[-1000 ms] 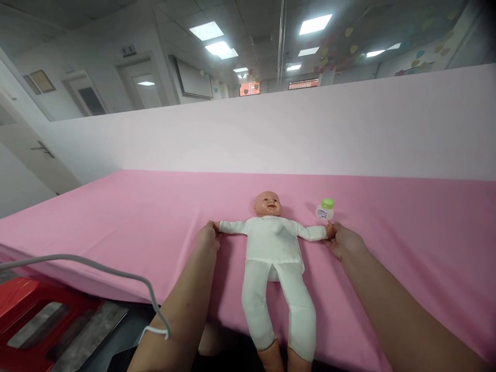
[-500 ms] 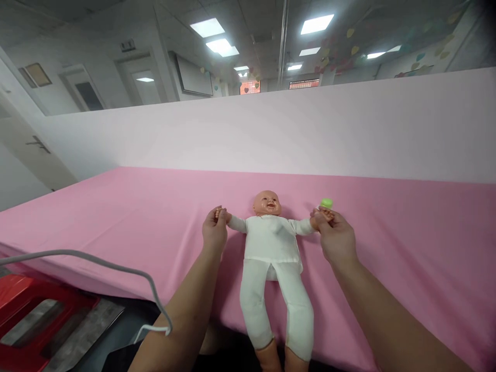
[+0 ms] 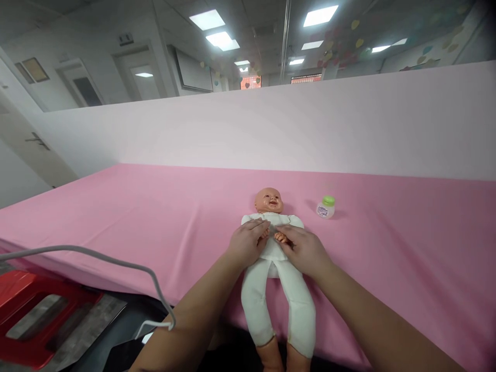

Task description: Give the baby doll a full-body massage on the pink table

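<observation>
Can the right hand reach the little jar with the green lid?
Probably yes: just pink cloth lies between the right hand and the jar, though that hand would have to let go of the doll first.

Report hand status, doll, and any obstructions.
Left hand and right hand holding doll's hands over its chest. Doll face up on pink cover. Jar beside its head, not blocking.

Our left hand (image 3: 250, 244) and right hand (image 3: 309, 251) are bare, and so are both forearms (image 3: 368, 305). Near us, between them, dark clothing (image 3: 228, 356) shows, too shadowed for detail. A smooth grey cable (image 3: 116, 265) with a paler end overlaps our left forearm.
</observation>
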